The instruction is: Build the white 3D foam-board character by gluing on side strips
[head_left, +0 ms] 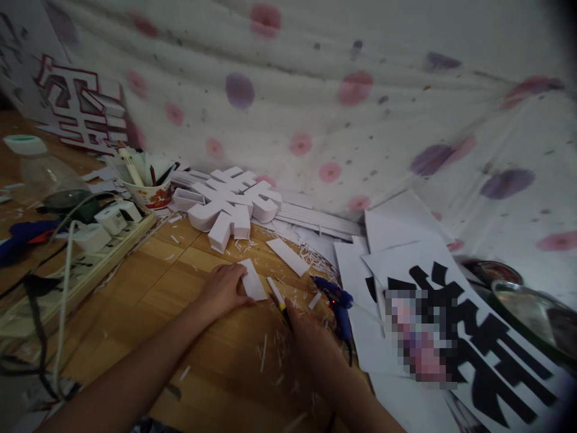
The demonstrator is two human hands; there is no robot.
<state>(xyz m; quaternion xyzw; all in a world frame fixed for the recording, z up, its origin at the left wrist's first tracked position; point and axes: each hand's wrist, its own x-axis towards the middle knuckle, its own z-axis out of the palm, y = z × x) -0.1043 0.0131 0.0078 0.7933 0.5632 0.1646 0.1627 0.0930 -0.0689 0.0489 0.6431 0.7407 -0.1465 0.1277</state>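
Observation:
My left hand (228,290) grips the left edge of a small white board piece (256,281) lying on the wooden table, thumb at the near side and fingers at the far side. In my right hand (304,325) is a yellow and black utility knife (283,307), its tip pointing toward the board piece. A narrow white strip (276,291) lies between the piece and the knife. Just right of my right hand rests a blue hot glue gun (334,296) with a small red light. Beyond my hands lies a longer white board strip (288,257).
White three-dimensional lettering (229,204) stands at the back, near a paper cup (148,193) of pens. A power strip (85,264) with plugs and cables runs along the left, near a plastic bottle (45,168). Sheets with black characters (496,343) cover the right. White scraps litter the tabletop.

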